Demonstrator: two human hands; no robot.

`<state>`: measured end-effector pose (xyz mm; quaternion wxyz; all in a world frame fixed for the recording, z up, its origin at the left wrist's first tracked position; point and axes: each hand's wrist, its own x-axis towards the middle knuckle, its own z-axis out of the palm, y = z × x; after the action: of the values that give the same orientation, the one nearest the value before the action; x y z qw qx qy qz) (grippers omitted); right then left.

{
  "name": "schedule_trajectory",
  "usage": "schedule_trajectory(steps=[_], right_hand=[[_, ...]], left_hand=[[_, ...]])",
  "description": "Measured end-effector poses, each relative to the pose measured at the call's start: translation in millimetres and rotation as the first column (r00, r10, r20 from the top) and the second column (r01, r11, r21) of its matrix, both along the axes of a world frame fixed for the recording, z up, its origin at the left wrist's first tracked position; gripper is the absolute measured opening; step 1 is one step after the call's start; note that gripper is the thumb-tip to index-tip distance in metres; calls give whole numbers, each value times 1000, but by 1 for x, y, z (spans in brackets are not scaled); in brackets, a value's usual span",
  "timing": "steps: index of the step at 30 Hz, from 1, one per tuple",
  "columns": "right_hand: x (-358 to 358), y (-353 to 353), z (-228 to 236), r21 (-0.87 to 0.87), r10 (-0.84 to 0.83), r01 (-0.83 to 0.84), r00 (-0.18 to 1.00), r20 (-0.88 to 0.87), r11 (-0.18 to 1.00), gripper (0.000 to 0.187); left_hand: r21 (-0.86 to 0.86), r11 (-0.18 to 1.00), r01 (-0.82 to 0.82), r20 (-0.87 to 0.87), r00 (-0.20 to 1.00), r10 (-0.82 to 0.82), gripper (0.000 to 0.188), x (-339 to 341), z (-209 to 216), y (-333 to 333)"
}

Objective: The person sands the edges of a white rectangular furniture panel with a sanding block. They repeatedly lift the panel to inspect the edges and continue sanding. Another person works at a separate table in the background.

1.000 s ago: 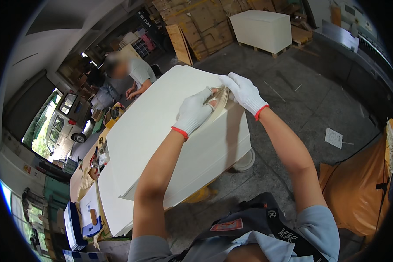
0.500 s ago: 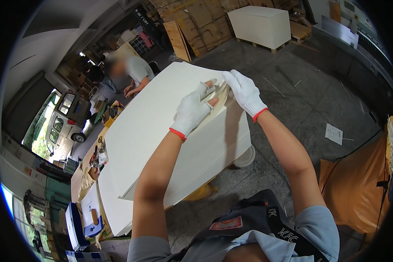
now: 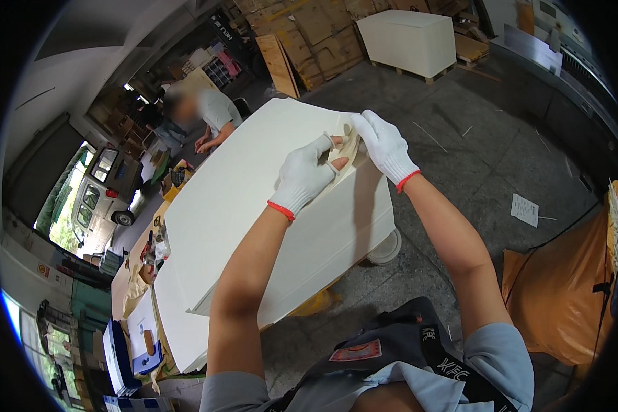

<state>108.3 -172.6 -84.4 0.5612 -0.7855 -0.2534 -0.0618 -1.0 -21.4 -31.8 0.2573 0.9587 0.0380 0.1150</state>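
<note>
A tall stack of large white sheets (image 3: 244,182) lies in front of me, its right-hand corner bent up into a fan of loose edges. My left hand (image 3: 305,169), in a white glove that leaves the thumb and a fingertip bare, is closed on these spread edges. At the corner itself, my right hand (image 3: 384,145) in a full white glove grips the bunched sheets from the outer side. Its fingers point away from me and partly hide the corner. Between the two hands the sheet edges stand apart in thin layers.
Tools and wrappings cover a bench (image 3: 122,278) at left, where a person (image 3: 220,113) is bent over. Behind stands another white stack (image 3: 408,42) on a pallet. A white bucket (image 3: 384,248) sits under the near stack's right side. An orange covered bulk (image 3: 559,288) is at right.
My left thumb and bare fingertip have shifted slightly right along the fanned edges, the fingertip curling lower. The right hand has hardly moved. In the background, a second person has shifted.
</note>
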Motion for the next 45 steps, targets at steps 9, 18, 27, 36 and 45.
schedule_trajectory(steps=[9,18,27,36,45], right_hand=[[-7,-5,10,24,48,-47,997,-53,999,54],[-2,1,-2,18,-33,32,999,28,999,49],[-5,-7,5,-21,-21,23,998,55,1000,51],[11,-46,-5,-530,191,276,721,666,802,31],[-2,-17,8,17,98,-96,979,-178,995,47]], left_hand=[[23,1000,-10,138,990,6,33,1,-9,3],[-75,997,3,-67,998,-8,38,-5,3,-9],[59,996,69,89,993,-74,36,0,-7,0],[-11,999,44,-28,999,-44,31,-2,4,-10],[95,995,40,27,999,-43,32,-1,-2,-6]])
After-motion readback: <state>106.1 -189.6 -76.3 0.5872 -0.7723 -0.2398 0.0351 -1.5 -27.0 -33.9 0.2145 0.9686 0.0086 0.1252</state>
